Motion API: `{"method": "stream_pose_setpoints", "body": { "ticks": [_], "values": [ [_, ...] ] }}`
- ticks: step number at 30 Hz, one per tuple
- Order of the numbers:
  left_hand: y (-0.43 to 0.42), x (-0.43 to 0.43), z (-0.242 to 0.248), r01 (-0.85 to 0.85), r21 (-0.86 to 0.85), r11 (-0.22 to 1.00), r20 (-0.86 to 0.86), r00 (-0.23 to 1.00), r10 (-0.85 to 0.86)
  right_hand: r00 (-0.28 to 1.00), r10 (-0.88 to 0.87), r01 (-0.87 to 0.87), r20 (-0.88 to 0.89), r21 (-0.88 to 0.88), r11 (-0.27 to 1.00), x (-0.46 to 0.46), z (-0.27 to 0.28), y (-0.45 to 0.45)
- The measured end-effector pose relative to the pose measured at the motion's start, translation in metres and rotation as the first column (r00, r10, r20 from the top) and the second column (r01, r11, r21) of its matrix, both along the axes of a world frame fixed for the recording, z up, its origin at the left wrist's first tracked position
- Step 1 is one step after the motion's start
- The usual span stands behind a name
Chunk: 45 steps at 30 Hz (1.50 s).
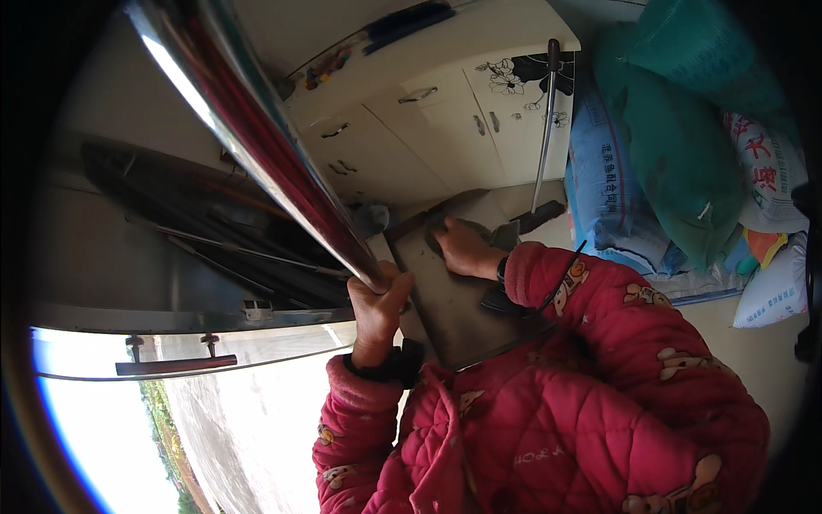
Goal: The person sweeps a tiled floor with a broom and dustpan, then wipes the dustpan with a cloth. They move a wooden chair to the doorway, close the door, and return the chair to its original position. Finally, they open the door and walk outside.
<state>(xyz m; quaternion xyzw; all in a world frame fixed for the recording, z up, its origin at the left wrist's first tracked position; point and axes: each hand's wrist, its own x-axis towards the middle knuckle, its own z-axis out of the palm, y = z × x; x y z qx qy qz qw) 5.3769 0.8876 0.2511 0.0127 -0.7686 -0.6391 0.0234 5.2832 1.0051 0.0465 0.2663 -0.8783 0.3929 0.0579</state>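
My left hand is closed around the lower end of a shiny metal pole, which rises toward the upper left. My right hand rests on a grey-green cloth, its fingers bent over the bunched part. Under the cloth lies a flat, stained greyish-brown surface; whether it is a step or a board, I cannot tell. Both arms wear pink quilted sleeves, with dark bands at the wrists.
Behind stands a cream cabinet, with a long-handled broom or squeegee leaning on it. Green sacks, a blue sack and white sacks pile up right. Dark long items lie left, above a door handle.
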Motion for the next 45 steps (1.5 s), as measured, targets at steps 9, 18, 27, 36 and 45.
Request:
{"method": "stream_pose_setpoints", "body": {
  "ticks": [9,18,27,36,45],
  "values": [
    [-0.013,0.012,-0.003,0.012,-0.015,1.0,-0.005,1.0,-0.012,0.769,0.636,-0.629,0.055,-0.113,0.77,0.031,-0.001,-0.059],
    [-0.024,0.015,-0.014,-0.104,0.006,0.995,-0.103,0.989,0.104,0.398,0.899,-0.917,0.183,0.083,0.389,0.085,-0.002,-0.007],
    [-0.026,0.016,-0.01,-0.122,0.08,0.989,-0.153,0.979,0.133,0.637,0.771,-0.769,-0.015,-0.087,0.634,0.097,0.023,-0.012],
    [-0.031,0.04,-0.03,-0.052,0.052,0.997,-0.087,0.995,0.056,0.322,0.912,-0.93,0.256,0.266,0.254,0.099,0.036,0.025],
    [-0.029,0.052,-0.051,-0.049,0.234,0.971,-0.021,0.998,0.056,0.267,0.719,-0.959,0.641,0.25,0.133,0.055,0.061,0.088]
  ]
}}
